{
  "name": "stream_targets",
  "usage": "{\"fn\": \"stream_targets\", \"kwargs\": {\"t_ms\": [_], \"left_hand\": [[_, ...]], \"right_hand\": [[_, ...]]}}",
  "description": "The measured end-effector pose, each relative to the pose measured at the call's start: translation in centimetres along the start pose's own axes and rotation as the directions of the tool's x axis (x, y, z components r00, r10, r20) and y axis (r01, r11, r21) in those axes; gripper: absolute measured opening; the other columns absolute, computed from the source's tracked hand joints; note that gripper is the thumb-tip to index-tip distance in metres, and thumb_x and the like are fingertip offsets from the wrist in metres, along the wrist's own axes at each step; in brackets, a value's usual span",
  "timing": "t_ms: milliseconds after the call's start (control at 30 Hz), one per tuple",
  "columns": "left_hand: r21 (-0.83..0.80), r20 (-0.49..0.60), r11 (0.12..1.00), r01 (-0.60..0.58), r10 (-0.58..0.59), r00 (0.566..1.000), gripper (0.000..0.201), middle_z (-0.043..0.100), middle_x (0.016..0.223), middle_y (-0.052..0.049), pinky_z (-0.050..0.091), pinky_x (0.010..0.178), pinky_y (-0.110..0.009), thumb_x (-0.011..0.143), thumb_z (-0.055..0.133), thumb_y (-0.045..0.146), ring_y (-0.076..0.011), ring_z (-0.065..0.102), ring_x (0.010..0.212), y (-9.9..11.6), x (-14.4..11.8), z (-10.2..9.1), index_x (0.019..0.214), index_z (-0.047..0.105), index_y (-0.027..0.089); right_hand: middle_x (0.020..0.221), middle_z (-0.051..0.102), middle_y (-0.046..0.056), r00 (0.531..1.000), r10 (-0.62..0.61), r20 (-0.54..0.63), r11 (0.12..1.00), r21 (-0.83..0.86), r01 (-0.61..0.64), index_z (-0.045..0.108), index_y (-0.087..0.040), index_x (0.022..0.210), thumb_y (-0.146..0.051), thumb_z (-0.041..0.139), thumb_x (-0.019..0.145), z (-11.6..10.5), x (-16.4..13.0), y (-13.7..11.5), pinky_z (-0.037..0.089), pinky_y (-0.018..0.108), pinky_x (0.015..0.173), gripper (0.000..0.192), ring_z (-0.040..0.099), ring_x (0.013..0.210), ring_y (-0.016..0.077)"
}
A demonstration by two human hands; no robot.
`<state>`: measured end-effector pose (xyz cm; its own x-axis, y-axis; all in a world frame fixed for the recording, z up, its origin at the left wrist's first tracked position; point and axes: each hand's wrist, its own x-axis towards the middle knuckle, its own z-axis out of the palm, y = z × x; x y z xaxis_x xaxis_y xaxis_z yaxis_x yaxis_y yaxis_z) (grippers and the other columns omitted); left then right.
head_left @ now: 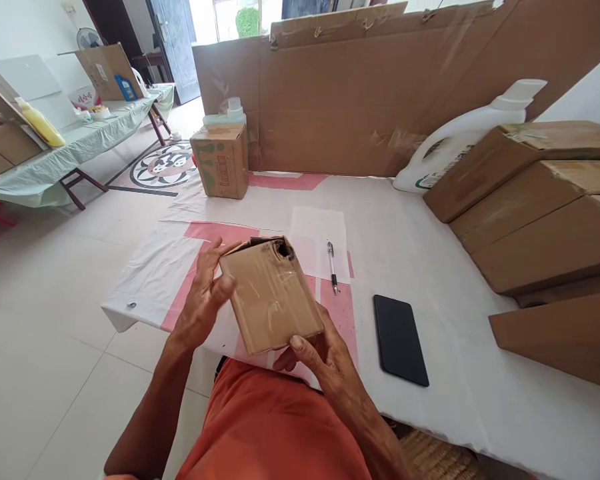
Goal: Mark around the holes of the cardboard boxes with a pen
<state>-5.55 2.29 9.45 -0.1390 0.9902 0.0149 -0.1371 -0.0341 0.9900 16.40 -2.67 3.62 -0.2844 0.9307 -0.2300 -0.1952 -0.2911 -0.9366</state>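
A small brown cardboard box [270, 300] is held tilted above the near edge of the table. One upper corner has a ragged dark hole, and shiny clear tape covers part of its face. My left hand [207, 290] grips the box's left side, thumb on the face and fingers behind the upper edge. At the lower right corner my right hand [325, 357] holds it, thumb in front and fingers underneath. Beyond the box lies a pen [333, 267] beside a sheet of white paper [317, 230]. A black tablet-like slab [401, 340] rests to the right.
Several cardboard boxes [535, 213] lean along the table's right side, near a white jug [460, 133]. Another printed box [221, 163] stands at the back left. A tall cardboard panel [330, 107] borders the far edge. A second table [80, 157] is across the floor.
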Motion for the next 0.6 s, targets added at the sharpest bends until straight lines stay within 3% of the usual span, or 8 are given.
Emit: {"fn": "stream_targets", "kwargs": {"t_ms": [67,133,233,367,467,533,600], "left_hand": [[0.193,0.064,0.977,-0.093,0.082,0.995,0.059,0.067,0.147,-0.010,0.051,0.112,-0.041,0.078,0.092,0.050,-0.0376,0.057,0.143,0.9,-0.5,0.4,0.130,0.075,0.030],[0.346,0.088,0.928,-0.139,0.116,0.989,0.050,0.075,0.129,-0.009,0.055,0.101,-0.038,0.080,0.091,0.045,-0.0324,0.069,0.117,1.9,-0.9,0.6,0.124,0.075,0.028],[0.482,0.060,0.866,-0.135,0.122,0.991,0.039,0.077,0.106,-0.006,0.054,0.091,-0.036,0.085,0.085,0.051,-0.0278,0.070,0.096,2.8,-1.1,0.7,0.114,0.075,0.028],[0.538,0.124,0.836,-0.111,0.052,0.991,0.041,0.076,0.103,-0.005,0.054,0.081,-0.034,0.088,0.080,0.057,-0.0269,0.068,0.091,2.2,-1.3,0.8,0.116,0.075,0.028],[0.556,0.156,0.826,-0.096,0.009,0.988,0.039,0.075,0.110,-0.005,0.055,0.084,-0.033,0.093,0.075,0.057,-0.0264,0.068,0.097,1.6,-1.5,1.0,0.120,0.073,0.028],[0.588,0.190,0.803,-0.098,-0.019,0.982,0.040,0.074,0.120,-0.004,0.055,0.089,-0.033,0.096,0.072,0.056,-0.0256,0.068,0.104,1.6,-1.8,1.1,0.126,0.070,0.030],[0.621,0.242,0.774,-0.124,-0.038,0.969,0.041,0.072,0.128,-0.002,0.054,0.093,-0.033,0.098,0.070,0.054,-0.0242,0.067,0.110,1.9,-2.0,1.2,0.133,0.066,0.032]], "right_hand": [[0.118,0.076,0.013,1.000,-0.005,-0.009,1.000,0.019,0.005,0.030,-0.027,0.163,-0.064,0.077,0.092,0.6,-1.0,-0.2,0.065,0.043,0.076,0.093,0.079,0.081,0.0262],[0.115,0.077,0.012,1.000,0.015,0.017,1.000,0.000,-0.015,0.031,-0.027,0.160,-0.065,0.077,0.092,1.1,-2.3,-1.0,0.064,0.042,0.076,0.091,0.079,0.083,0.0266],[0.094,0.078,0.006,0.994,0.080,0.070,0.992,-0.108,-0.072,0.030,-0.027,0.159,-0.066,0.075,0.093,1.2,-4.3,-2.2,0.062,0.042,0.077,0.089,0.077,0.078,0.0267],[0.092,0.079,0.005,0.988,0.152,-0.003,0.926,-0.349,-0.144,0.035,-0.029,0.159,-0.069,0.072,0.093,0.0,-5.5,-2.7,0.059,0.042,0.075,0.086,0.074,0.079,0.0279],[0.086,0.078,0.002,0.992,0.126,0.018,0.897,-0.428,-0.106,0.042,-0.027,0.160,-0.064,0.073,0.094,-1.5,-5.5,-2.7,0.057,0.037,0.070,0.082,0.072,0.077,0.0264],[0.074,0.072,-0.002,0.999,0.042,0.011,0.870,-0.493,-0.031,0.054,-0.026,0.154,-0.059,0.073,0.096,-2.3,-5.7,-3.1,0.054,0.032,0.062,0.069,0.067,0.067,0.0219],[0.073,0.067,-0.004,0.984,-0.174,-0.045,0.800,-0.589,0.115,0.062,-0.026,0.147,-0.053,0.071,0.100,-2.6,-5.9,-4.0,0.053,0.029,0.057,0.054,0.061,0.060,0.0171]]}}
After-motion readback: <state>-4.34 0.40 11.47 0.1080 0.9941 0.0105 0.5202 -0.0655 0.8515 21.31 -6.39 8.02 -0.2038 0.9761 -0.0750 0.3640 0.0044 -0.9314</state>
